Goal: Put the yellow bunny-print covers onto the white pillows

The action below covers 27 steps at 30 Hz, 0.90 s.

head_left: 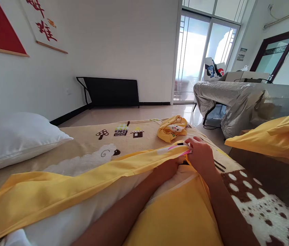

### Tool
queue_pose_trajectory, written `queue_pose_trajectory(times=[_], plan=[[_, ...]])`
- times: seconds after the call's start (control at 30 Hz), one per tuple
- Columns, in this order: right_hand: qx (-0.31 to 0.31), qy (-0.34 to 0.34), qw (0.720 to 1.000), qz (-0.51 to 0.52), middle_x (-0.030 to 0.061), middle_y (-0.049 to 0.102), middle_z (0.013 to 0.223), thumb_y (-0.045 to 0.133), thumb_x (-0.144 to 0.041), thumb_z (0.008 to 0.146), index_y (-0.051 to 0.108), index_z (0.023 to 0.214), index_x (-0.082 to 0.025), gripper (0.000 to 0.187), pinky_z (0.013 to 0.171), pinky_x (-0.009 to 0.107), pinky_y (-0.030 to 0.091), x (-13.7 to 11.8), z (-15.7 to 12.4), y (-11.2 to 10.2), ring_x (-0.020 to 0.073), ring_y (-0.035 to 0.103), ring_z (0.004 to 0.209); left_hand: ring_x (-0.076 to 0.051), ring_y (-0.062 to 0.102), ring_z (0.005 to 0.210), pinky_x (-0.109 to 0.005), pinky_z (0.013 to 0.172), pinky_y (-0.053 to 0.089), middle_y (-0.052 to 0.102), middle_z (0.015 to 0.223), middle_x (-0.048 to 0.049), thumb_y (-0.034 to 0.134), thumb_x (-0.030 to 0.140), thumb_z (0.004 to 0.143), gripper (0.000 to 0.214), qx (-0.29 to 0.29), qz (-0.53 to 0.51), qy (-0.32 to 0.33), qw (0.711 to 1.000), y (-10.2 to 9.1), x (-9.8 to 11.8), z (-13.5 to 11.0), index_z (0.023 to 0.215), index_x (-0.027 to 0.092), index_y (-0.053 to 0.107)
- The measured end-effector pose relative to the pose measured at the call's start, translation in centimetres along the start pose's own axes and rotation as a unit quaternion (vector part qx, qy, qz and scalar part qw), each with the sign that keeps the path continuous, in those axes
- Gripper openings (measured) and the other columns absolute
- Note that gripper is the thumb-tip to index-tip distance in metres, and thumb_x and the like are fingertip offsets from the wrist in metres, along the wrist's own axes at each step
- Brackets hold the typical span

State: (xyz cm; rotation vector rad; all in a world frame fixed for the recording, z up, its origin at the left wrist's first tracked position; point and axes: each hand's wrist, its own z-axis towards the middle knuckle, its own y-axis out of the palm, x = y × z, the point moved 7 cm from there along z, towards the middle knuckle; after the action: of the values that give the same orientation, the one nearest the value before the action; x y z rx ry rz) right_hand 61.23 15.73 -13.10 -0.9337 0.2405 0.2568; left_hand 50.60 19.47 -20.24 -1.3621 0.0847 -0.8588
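Observation:
A yellow pillowcase (170,215) lies close in front of me, its long open edge stretching from the lower left up to my hands. White pillow (65,217) shows inside the opening. My right hand (200,153) pinches the far corner of the case, where a pink, white and black print shows. My left hand (168,167) reaches inside the opening at that same corner, on top of the white filling. The yellow edge covers its fingers. Just beyond my hands sits a bunched yellow cloth (168,131) with a printed face.
Beneath everything is a beige patterned blanket (88,140). A white pillow (21,138) lies at the left. On the right, a yellow pillow (275,133) rests on a brown surface. Behind stand a plastic-covered table (218,89) and a folded black panel (112,92) against the wall.

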Motion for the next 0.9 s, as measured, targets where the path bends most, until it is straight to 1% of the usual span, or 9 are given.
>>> queue_pose_trajectory(times=[0.1,0.2,0.23,0.33,0.4,0.53,0.63,0.73,0.9], plan=[[-0.014,0.002,1.000,0.019,0.0051,0.067,0.086,0.046,-0.006,0.067,0.064,0.081,-0.019,0.027,0.058,0.025,0.029,-0.1,0.1,0.3,0.0173,0.057,0.072,-0.024,0.064,0.097,-0.036,0.083,0.052,0.067,0.110,-0.0099,0.043,0.016,0.080,0.031,-0.025,0.010,-0.014,1.000,0.7,-0.3,-0.1,0.106,0.017,0.062],[-0.031,0.005,0.998,0.059,0.0034,0.068,0.075,0.045,-0.004,0.066,0.062,0.080,-0.020,0.028,0.059,0.025,0.030,0.0,0.1,0.7,0.0183,0.059,0.071,-0.024,0.065,0.081,-0.037,0.073,0.052,0.069,0.093,-0.0093,0.041,0.017,0.080,0.024,-0.048,0.017,0.011,0.999,1.1,0.2,-0.4,0.085,0.017,0.064],[-0.034,0.007,0.997,0.069,0.0031,0.068,0.074,0.045,-0.004,0.065,0.062,0.081,-0.020,0.028,0.060,0.025,0.031,0.1,0.1,0.8,0.0185,0.059,0.070,-0.023,0.065,0.082,-0.036,0.074,0.052,0.069,0.094,-0.0082,0.041,0.018,0.080,0.024,-0.054,0.016,0.030,0.998,1.1,0.6,-0.6,0.084,0.018,0.064],[-0.035,0.008,0.993,0.116,0.0023,0.069,0.075,0.046,-0.005,0.063,0.060,0.079,-0.020,0.027,0.060,0.025,0.032,0.1,0.2,0.9,0.0179,0.059,0.070,-0.022,0.061,0.097,-0.033,0.085,0.048,0.066,0.108,-0.0054,0.043,0.019,0.080,0.025,-0.059,0.011,0.089,0.994,0.8,1.6,-1.4,0.093,0.021,0.064],[-0.038,0.008,0.986,0.159,0.0010,0.068,0.073,0.047,-0.007,0.062,0.058,0.076,-0.020,0.023,0.060,0.024,0.033,0.1,0.3,0.8,0.0165,0.058,0.067,-0.022,0.059,0.102,-0.032,0.088,0.046,0.065,0.112,-0.0057,0.044,0.020,0.080,0.026,-0.045,0.008,0.116,0.992,0.3,2.0,-2.0,0.097,0.020,0.063],[-0.036,0.002,0.975,0.220,-0.0002,0.067,0.070,0.048,-0.012,0.062,0.058,0.075,-0.019,0.017,0.059,0.022,0.034,-0.1,0.3,0.3,0.0148,0.055,0.064,-0.022,0.059,0.097,-0.032,0.086,0.046,0.066,0.104,-0.0083,0.045,0.023,0.080,0.025,-0.010,-0.016,0.154,0.988,-0.6,2.7,-2.8,0.096,0.016,0.064],[-0.028,-0.001,0.968,0.251,0.0000,0.066,0.070,0.049,-0.015,0.061,0.058,0.074,-0.019,0.017,0.060,0.023,0.035,-0.1,0.2,0.0,0.0147,0.054,0.065,-0.020,0.059,0.090,-0.030,0.081,0.047,0.067,0.100,-0.0055,0.048,0.024,0.079,0.029,-0.041,-0.088,0.122,0.988,-0.4,2.4,-2.4,0.102,0.018,0.064],[-0.037,-0.004,0.957,0.289,0.0005,0.066,0.072,0.047,-0.015,0.058,0.058,0.075,-0.018,0.020,0.060,0.023,0.036,-0.1,0.2,0.2,0.0151,0.054,0.066,-0.019,0.058,0.095,-0.031,0.087,0.046,0.066,0.106,-0.0040,0.049,0.021,0.076,0.037,-0.049,-0.163,0.035,0.985,0.0,1.1,-1.4,0.111,0.019,0.060],[-0.033,-0.007,0.953,0.300,0.0004,0.065,0.072,0.043,-0.014,0.058,0.055,0.075,-0.019,0.022,0.061,0.023,0.036,0.1,0.4,0.7,0.0157,0.055,0.068,-0.022,0.059,0.095,-0.036,0.091,0.045,0.066,0.102,-0.0060,0.046,0.024,0.076,0.033,-0.035,-0.177,-0.063,0.982,0.8,-0.8,-0.6,0.106,0.016,0.060]])
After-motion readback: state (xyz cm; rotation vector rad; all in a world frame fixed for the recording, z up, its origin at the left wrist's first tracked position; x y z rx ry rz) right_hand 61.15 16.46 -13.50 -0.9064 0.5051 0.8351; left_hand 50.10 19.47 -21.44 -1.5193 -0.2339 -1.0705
